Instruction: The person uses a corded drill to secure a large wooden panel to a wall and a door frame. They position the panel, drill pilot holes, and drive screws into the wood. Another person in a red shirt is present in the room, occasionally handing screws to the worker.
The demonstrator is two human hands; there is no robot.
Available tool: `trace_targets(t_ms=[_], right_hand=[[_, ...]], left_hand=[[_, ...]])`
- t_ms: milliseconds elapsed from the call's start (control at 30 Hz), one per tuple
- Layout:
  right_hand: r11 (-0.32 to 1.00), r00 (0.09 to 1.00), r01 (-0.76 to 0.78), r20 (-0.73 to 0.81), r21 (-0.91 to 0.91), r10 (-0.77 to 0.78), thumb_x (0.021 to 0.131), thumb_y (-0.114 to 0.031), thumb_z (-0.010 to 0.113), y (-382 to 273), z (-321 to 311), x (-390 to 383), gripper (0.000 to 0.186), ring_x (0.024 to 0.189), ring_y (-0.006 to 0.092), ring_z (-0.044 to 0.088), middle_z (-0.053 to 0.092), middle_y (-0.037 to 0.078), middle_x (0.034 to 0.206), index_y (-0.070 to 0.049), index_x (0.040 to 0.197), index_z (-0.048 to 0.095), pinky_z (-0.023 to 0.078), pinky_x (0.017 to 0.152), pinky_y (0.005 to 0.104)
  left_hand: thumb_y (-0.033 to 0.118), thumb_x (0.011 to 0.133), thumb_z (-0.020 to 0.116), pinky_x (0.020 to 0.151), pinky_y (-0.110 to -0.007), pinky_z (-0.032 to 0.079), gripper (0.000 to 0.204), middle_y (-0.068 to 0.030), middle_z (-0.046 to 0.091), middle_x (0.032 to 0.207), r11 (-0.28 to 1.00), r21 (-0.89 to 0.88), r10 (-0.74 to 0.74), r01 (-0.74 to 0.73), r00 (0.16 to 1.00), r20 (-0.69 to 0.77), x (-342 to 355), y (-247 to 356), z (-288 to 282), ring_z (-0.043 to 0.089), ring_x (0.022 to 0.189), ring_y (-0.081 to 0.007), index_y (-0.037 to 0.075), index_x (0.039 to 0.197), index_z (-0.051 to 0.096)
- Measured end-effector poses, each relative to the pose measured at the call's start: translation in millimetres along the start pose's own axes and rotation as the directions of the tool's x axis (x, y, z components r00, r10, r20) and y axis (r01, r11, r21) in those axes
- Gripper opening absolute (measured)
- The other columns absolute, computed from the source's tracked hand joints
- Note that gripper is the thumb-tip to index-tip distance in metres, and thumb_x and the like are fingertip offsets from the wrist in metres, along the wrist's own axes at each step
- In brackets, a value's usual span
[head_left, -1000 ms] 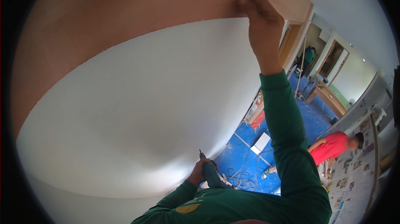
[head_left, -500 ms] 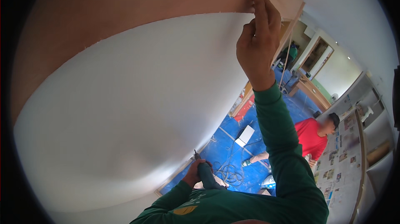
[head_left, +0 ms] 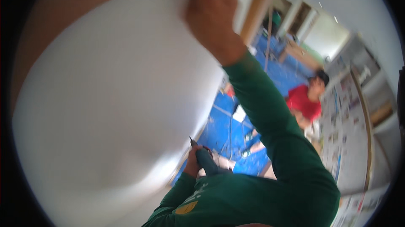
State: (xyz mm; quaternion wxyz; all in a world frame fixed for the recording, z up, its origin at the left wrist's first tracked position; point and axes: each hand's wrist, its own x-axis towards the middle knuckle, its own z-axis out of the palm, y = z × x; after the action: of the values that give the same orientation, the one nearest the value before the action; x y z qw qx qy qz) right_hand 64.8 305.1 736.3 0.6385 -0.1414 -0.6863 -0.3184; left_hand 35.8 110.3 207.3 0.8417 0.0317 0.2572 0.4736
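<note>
My left hand grips a dark teal power drill low in front of my body, its thin bit pointing up beside the white wall. My right hand, on a green-sleeved arm, is raised to the lower edge of a pinkish-brown board above the white surface. Its fingers run out of the top of the picture and are smeared by motion, so whether they hold anything is unclear.
A person in red is to my right beside a sheet-covered panel. Blue floor covering carries cords and a white box. Farther back are a wooden table, a leaning batten and another person in green.
My view has swung, so the board and room sit higher. My right hand has moved up and left in the picture and blurred. The drill remains in my left hand.
</note>
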Motion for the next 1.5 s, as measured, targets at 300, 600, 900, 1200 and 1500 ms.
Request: trace_targets(t_ms=[300, 600, 900, 1200, 1500], right_hand=[[0.883, 0.928, -0.369, 0.165, 0.289, 0.334, 0.071, -0.003, 0.069, -22.4, -102.1, -70.7, 0.028, 0.077, 0.0298, 0.063, 0.065, 0.012, 0.082, -0.002, 0.099, 0.071, 0.050, 0.069, 0.0435], [0.610, 0.350, -0.421, 0.501, -0.671, 0.792, 0.087, -0.020, 0.079, 72.6, -375.8, -198.7, 0.024, 0.089, 0.0325, 0.069, 0.068, 0.011, 0.095, -0.005, 0.106, 0.075, 0.056, 0.074, 0.0453], [0.692, 0.271, -0.371, 0.640, -0.620, 0.719, 0.085, -0.025, 0.067, 98.3, -423.3, -281.7, 0.019, 0.071, 0.0388, 0.065, 0.062, 0.015, 0.075, -0.009, 0.077, 0.068, 0.046, 0.061, 0.0534], [0.480, 0.391, -0.872, 0.453, -0.098, 0.801, 0.096, -0.004, 0.068, 112.3, -346.3, -155.9, 0.007, 0.065, 0.0270, 0.070, 0.071, 0.015, 0.078, 0.000, 0.101, 0.068, 0.053, 0.062, 0.0354], [0.932, 0.987, -0.153, 0.092, 0.329, 0.129, 0.095, -0.014, 0.068, 148.1, -117.1, 122.4, 0.013, 0.072, 0.0350, 0.066, 0.071, 0.015, 0.089, -0.003, 0.094, 0.074, 0.052, 0.067, 0.0419]], left_hand=[[0.037, 0.086, 0.063, 0.076, -0.048, 0.060, 0.040, -0.0171, 0.069, 0.094, 0.994, -0.065, 0.074, -0.090, 0.973, -0.217, -20.4, -3.4, 50.2, 0.069, 0.084, -0.0349, 0.001, 0.105, 0.067], [0.034, 0.085, 0.067, 0.087, -0.045, 0.056, 0.031, -0.0117, 0.068, 0.097, 0.998, -0.018, 0.056, -0.063, 0.964, -0.259, -3.6, -13.4, 69.1, 0.067, 0.090, -0.0318, 0.005, 0.098, 0.065], [0.051, 0.101, 0.052, 0.086, -0.051, 0.058, 0.055, -0.0201, 0.071, 0.097, 0.998, 0.044, 0.044, -0.038, 0.991, -0.129, 5.9, -24.6, 41.1, 0.070, 0.091, -0.0377, -0.002, 0.106, 0.067], [0.032, 0.092, 0.061, 0.087, -0.048, 0.059, 0.038, -0.0216, 0.068, 0.097, 0.997, -0.011, 0.078, -0.079, 0.994, -0.081, -6.6, -16.5, 63.3, 0.069, 0.092, -0.0360, -0.004, 0.102, 0.065], [0.031, 0.092, 0.060, 0.089, -0.047, 0.059, 0.038, -0.0238, 0.068, 0.098, 0.984, -0.065, 0.162, -0.168, 0.982, -0.098, -16.3, -11.5, 65.9, 0.070, 0.093, -0.0363, -0.005, 0.102, 0.066]])
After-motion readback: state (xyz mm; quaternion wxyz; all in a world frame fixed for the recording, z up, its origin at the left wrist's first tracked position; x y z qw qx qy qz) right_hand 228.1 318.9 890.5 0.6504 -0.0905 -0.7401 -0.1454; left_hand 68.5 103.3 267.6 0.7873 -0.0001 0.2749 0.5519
